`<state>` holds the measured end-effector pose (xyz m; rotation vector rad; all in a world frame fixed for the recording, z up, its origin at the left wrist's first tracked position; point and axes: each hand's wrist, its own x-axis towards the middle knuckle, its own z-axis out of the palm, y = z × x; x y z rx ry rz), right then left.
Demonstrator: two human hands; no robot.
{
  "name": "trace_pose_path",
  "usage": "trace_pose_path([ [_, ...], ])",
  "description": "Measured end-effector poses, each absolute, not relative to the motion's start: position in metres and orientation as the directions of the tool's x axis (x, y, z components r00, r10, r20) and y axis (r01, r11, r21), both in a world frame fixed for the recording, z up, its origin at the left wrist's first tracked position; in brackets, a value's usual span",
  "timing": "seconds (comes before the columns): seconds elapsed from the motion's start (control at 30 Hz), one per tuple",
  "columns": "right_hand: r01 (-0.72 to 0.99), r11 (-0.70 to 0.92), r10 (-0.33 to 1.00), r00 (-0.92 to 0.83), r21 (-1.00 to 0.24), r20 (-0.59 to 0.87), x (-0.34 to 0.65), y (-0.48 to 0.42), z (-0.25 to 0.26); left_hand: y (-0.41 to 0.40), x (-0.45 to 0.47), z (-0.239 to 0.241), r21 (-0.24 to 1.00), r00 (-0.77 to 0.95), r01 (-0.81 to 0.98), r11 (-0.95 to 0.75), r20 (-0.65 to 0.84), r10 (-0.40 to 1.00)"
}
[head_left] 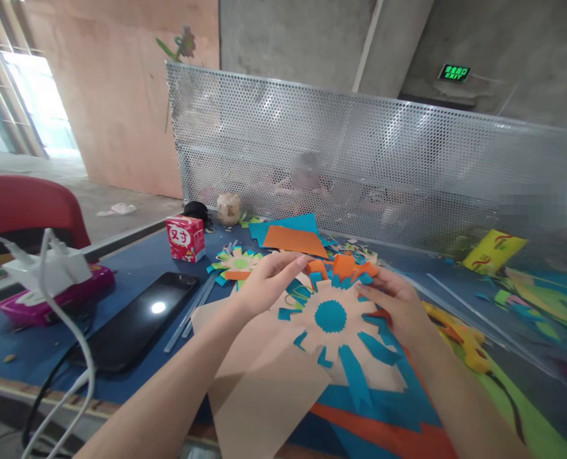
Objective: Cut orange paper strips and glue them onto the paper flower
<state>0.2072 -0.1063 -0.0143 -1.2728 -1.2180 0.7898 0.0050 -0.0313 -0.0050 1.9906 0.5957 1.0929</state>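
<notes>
A paper flower (335, 319) of beige, blue and orange strips with a blue round centre lies on sheets of beige paper (259, 382) in front of me. My left hand (270, 280) pinches the flower's upper left edge, fingers closed on the strips. My right hand (394, 299) grips the flower's right side, thumb on top near the orange petals (345, 264). A second, smaller paper flower (238, 262) lies just behind my left hand.
A black phone (137, 322) lies at the left, beside thin clear sticks (192, 309). A red carton (185, 238), a white charger with cable (57, 271) and a pink box (49, 299) stand further left. Blue and orange sheets (290, 236) lie before a perforated metal screen (360, 159). A yellow glue gun (460, 335) lies at the right.
</notes>
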Motion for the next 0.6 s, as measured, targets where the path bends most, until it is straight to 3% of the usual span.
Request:
trace_pose_path([
  [0.2, 0.138, 0.177, 0.935, 0.286, -0.974, 0.211, 0.2046, -0.1052, -0.0136, -0.0294, 0.0057, -0.0065, 0.894, 0.539, -0.097, -0.438, 0.417, 0.732],
  [0.6, 0.099, 0.135, 0.94, 0.301, -0.986, 0.159, 0.208, -0.1036, -0.0176, -0.0314, 0.0082, -0.0052, 0.916, 0.606, -0.15, -0.372, 0.382, 0.697],
])
